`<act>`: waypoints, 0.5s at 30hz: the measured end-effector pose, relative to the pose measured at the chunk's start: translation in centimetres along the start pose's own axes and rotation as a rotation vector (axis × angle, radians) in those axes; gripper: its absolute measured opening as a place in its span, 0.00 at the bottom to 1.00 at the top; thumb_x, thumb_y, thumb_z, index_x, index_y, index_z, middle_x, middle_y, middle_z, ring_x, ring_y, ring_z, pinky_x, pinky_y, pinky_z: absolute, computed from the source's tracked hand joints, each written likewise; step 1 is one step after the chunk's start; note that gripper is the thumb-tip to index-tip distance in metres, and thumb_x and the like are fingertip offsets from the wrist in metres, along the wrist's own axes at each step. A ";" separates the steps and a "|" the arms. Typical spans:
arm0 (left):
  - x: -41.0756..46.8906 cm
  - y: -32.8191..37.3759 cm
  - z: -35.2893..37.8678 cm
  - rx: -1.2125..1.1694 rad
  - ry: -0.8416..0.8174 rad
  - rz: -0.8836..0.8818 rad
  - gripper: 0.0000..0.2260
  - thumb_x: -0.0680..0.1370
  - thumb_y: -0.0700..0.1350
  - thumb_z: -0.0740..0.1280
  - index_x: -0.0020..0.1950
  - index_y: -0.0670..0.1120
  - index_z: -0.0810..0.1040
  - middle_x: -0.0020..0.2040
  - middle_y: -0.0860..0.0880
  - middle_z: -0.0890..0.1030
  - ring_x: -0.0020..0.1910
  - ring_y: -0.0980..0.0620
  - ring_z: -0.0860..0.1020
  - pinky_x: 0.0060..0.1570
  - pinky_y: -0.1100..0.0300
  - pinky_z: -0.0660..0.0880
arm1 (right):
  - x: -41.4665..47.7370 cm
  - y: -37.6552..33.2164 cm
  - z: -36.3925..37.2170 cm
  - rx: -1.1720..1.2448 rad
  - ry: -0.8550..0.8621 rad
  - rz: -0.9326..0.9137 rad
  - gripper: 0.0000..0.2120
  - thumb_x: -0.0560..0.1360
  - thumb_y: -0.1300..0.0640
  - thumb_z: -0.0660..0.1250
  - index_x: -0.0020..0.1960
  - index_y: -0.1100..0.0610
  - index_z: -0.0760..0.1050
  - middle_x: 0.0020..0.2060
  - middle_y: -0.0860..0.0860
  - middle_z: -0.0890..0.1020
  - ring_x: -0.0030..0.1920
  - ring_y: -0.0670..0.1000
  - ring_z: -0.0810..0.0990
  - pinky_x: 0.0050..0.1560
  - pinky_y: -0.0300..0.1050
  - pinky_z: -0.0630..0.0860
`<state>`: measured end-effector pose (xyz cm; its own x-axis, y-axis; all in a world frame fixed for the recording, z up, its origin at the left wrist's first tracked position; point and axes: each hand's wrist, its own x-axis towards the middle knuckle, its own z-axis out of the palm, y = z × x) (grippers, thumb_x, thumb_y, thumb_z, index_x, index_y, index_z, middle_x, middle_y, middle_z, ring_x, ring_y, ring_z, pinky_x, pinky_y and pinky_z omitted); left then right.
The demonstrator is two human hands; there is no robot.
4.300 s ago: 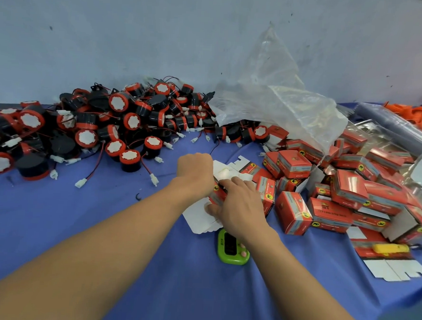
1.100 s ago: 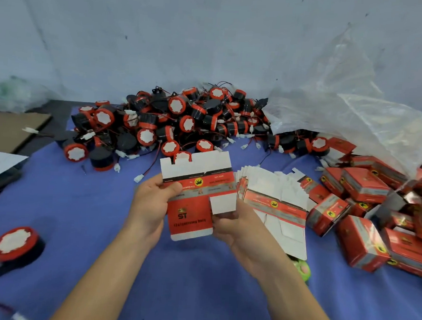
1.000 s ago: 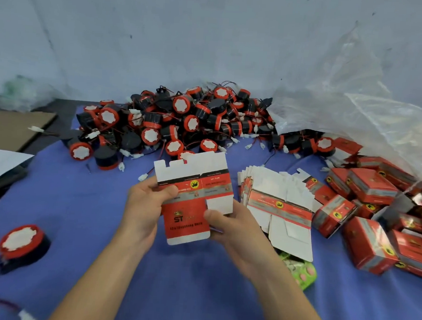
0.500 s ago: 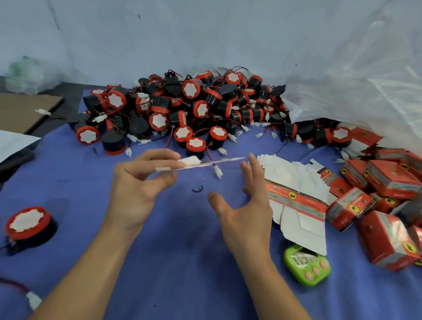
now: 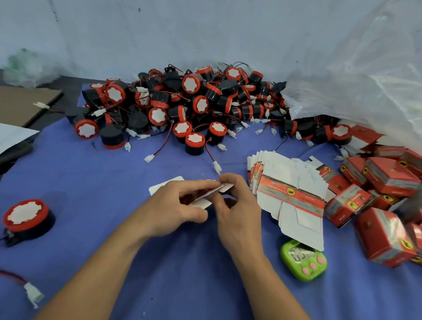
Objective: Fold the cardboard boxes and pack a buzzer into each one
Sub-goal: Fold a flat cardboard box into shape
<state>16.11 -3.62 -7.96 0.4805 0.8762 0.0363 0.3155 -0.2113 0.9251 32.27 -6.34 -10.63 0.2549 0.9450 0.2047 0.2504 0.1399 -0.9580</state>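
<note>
Head view, only one.

Progress: well in, nowhere near done. A heap of closed red boxes (image 5: 389,180) sits at the right edge of the frame, part under a clear plastic bag (image 5: 369,95). I take these as packed but can't see inside. A big pile of loose buzzers (image 5: 183,108) runs across the upper centre, wires and white plugs trailing onto the blue bench (image 5: 105,178). A fanned stack of flat boxes (image 5: 287,189) lies right of centre, unfolded. One buzzer (image 5: 26,219) stands alone at the lower left, well apart from the pile; probably the next one to go in.

Current item: one flat box (image 5: 165,186) at frame centre, held just above the bench and almost edge-on to the camera. It isn't opened up, so folding of this one has barely begun. Left to do on it: pop it square, tuck the flaps, drop the buzzer in, close.

Hands: both forearms come in from the bottom edge and meet at centre. The left hand (image 5: 175,207) grips the flat box, fingers curled over the top face, thumb below. The right hand (image 5: 236,211) pinches its right end with the fingertips, wrist bent inward. Neither is free.

A green timer (image 5: 304,260) lies near the right wrist, partly under the stack.
</note>
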 end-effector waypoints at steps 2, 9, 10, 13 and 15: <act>0.0 0.0 0.1 -0.064 0.018 0.007 0.24 0.77 0.39 0.71 0.69 0.59 0.80 0.58 0.65 0.84 0.61 0.65 0.79 0.54 0.74 0.73 | -0.1 0.1 0.1 -0.010 0.086 0.022 0.17 0.75 0.53 0.74 0.57 0.38 0.72 0.48 0.38 0.82 0.48 0.40 0.81 0.42 0.31 0.76; 0.2 -0.1 0.8 -0.199 -0.060 -0.052 0.20 0.83 0.38 0.64 0.67 0.60 0.80 0.65 0.61 0.82 0.68 0.62 0.77 0.67 0.67 0.73 | -0.7 0.3 0.4 -0.259 0.085 -0.317 0.24 0.70 0.71 0.72 0.52 0.42 0.78 0.62 0.30 0.74 0.67 0.42 0.71 0.61 0.34 0.72; 0.2 -0.1 0.8 -0.212 -0.062 -0.042 0.19 0.82 0.39 0.64 0.67 0.60 0.80 0.65 0.59 0.83 0.68 0.60 0.78 0.67 0.64 0.74 | -0.8 0.3 0.5 -0.253 0.047 -0.305 0.24 0.69 0.72 0.71 0.50 0.43 0.79 0.62 0.28 0.72 0.68 0.41 0.70 0.62 0.32 0.70; 0.1 -0.1 0.4 -0.232 -0.070 -0.024 0.20 0.79 0.42 0.65 0.63 0.64 0.83 0.64 0.58 0.83 0.66 0.61 0.79 0.62 0.69 0.74 | -0.7 0.3 0.2 -0.208 0.014 -0.274 0.21 0.70 0.69 0.74 0.48 0.43 0.82 0.60 0.28 0.74 0.66 0.33 0.69 0.60 0.24 0.66; 0.0 -0.1 0.0 -0.252 -0.080 -0.047 0.20 0.77 0.42 0.65 0.61 0.65 0.84 0.62 0.58 0.84 0.64 0.61 0.80 0.58 0.73 0.74 | -0.5 0.4 -0.1 -0.242 0.009 -0.296 0.15 0.70 0.65 0.77 0.45 0.44 0.85 0.54 0.29 0.78 0.62 0.34 0.71 0.59 0.25 0.67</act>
<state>16.09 -3.63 -8.11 0.5368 0.8432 -0.0295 0.1301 -0.0482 0.9903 32.32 -6.77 -11.06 0.1464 0.8717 0.4677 0.5270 0.3314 -0.7826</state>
